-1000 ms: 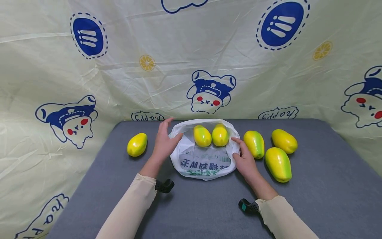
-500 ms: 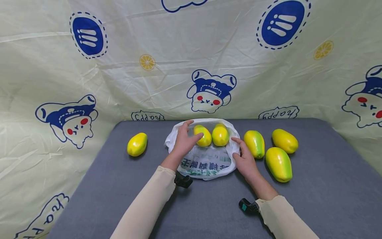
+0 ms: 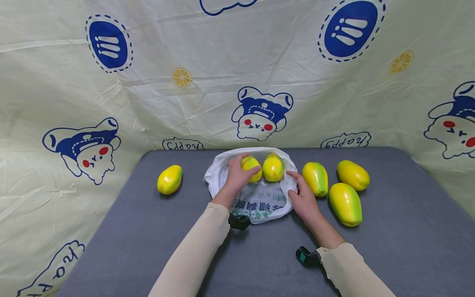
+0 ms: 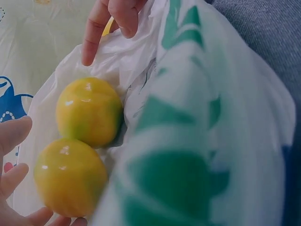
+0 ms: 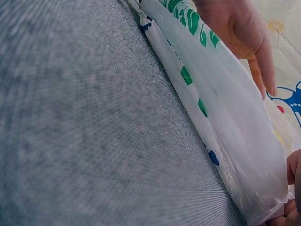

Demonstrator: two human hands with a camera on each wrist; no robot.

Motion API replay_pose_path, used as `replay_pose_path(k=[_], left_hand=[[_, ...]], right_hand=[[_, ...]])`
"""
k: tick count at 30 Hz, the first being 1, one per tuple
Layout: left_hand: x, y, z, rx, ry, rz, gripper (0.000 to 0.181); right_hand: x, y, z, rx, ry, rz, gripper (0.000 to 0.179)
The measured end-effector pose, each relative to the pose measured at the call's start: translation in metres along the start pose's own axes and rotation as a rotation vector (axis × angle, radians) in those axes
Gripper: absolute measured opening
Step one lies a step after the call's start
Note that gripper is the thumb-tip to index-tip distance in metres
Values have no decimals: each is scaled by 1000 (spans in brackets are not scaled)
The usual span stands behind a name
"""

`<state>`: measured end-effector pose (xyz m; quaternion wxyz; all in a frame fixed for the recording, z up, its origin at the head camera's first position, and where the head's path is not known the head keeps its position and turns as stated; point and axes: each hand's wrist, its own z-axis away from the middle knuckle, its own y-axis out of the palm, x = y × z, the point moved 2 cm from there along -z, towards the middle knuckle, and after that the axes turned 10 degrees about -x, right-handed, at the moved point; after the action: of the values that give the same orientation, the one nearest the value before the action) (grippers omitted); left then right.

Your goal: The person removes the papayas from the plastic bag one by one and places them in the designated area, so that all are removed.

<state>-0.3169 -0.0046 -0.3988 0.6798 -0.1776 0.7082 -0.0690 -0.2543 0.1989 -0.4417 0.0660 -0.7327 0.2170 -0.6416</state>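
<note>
A white plastic bag (image 3: 261, 208) with dark and green print lies with its mouth spread wide on the grey table. Inside it, two yellow-green papayas sit side by side. My left hand (image 3: 237, 177) reaches over the bag's left side around the left papaya (image 3: 251, 164). In the left wrist view its fingers (image 4: 14, 134) are spread beside that fruit, some fingertips right at its lower edge. The right papaya (image 3: 273, 168) stands free of my hands. My right hand (image 3: 303, 198) holds the bag's right rim, fingers at the plastic in the right wrist view.
Right of the bag lie three more papayas: one near the rim (image 3: 315, 179), one farther back (image 3: 353, 175) and a larger one in front (image 3: 346, 205). A single papaya (image 3: 170, 180) lies at the left. A printed cloth (image 3: 208, 111) hangs behind the table (image 3: 267, 260).
My left hand has moved right from the bag's left rim, over the mouth, to the left papaya. The bag's left rim has slumped outward. My right hand has stayed at the right rim.
</note>
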Motion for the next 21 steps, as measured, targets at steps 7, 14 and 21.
replay_pose_path(k=[7,14,21], left_hand=[[4,8,-1,17,-41,-1,57],[7,9,-1,18,-63,17,57],[8,9,-3,6,-65,36,58]], right_hand=[[0,0,1,4,0,4,57],[0,0,1,3,-4,7,57],[-1,-1,0,1,-2,14,57]])
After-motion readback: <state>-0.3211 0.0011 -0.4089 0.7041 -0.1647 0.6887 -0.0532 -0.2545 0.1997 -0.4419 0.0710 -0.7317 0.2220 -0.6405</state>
